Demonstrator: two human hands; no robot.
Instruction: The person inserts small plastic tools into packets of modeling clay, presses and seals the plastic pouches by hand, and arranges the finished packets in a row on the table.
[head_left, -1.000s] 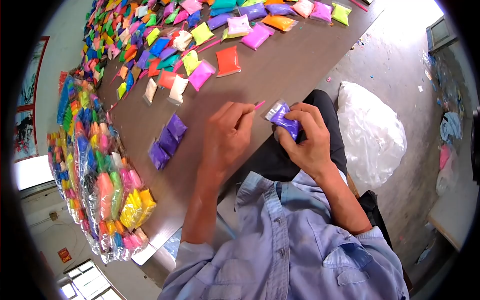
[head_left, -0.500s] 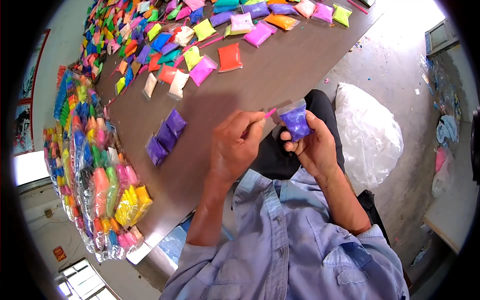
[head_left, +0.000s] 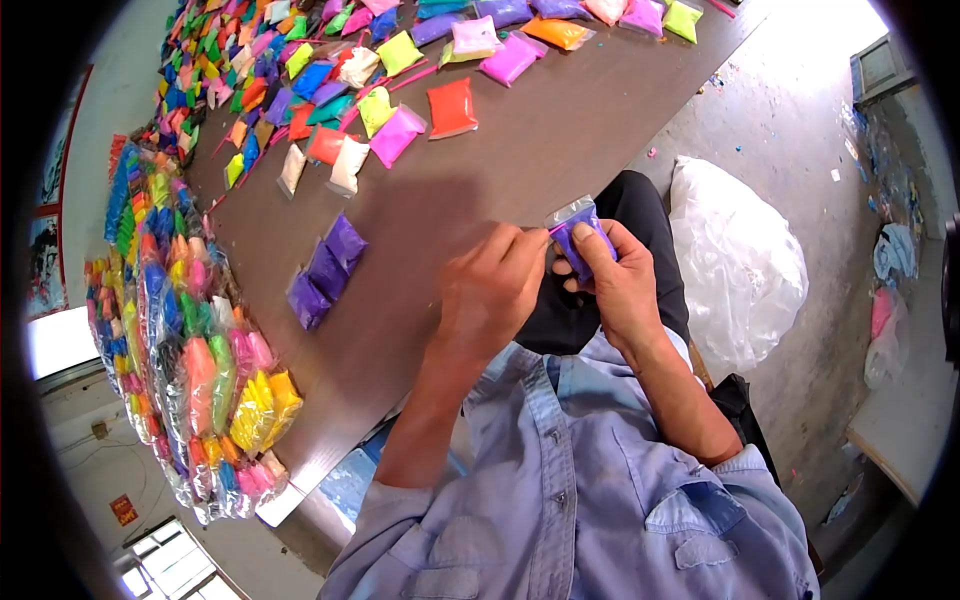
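A small clear packet of purple clay-like material is in my right hand, with the thumb pressed across its front and the fingers behind. Closed around a thin pink stick, my left hand is just left of the packet. The stick's tip meets the packet near its clear top edge; whether it is inside or in front, I cannot tell. Most of the stick is hidden by my left fingers. On the table to the left lie three purple packets in an overlapping row.
Many colored packets and pink sticks cover the back of the brown table, including a red packet. Long bags of colored packets are piled along the left edge. A white plastic bag stands on the floor to the right.
My left hand has moved right, bringing the stick against the purple packet. My right thumb has shifted onto the packet's front, and the packet has moved slightly left.
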